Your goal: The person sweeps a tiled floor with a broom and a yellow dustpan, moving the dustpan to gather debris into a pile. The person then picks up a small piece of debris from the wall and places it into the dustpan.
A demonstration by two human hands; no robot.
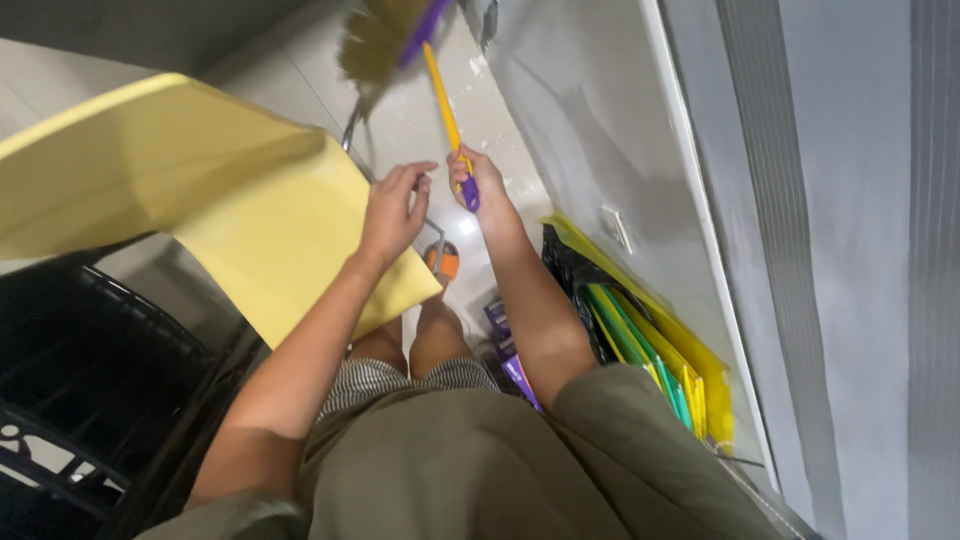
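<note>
My right hand (478, 185) grips the purple end of a broom's yellow handle (442, 100). The handle slants up to a purple neck and a tan bristle head (372, 40) at the top of the head view, above the pale tiled floor. My left hand (392, 212) is just left of the right one, fingers apart, holding nothing, its fingertips close to the handle's end. Under it lies the corner of a large yellow panel (190, 190).
A black plastic crate (90, 370) sits at the lower left. A grey wall (600, 110) runs along the right. Against it leans a yellow bag with green and yellow sticks (650, 350) beside black plastic. An orange item (443, 262) lies on the floor near my legs.
</note>
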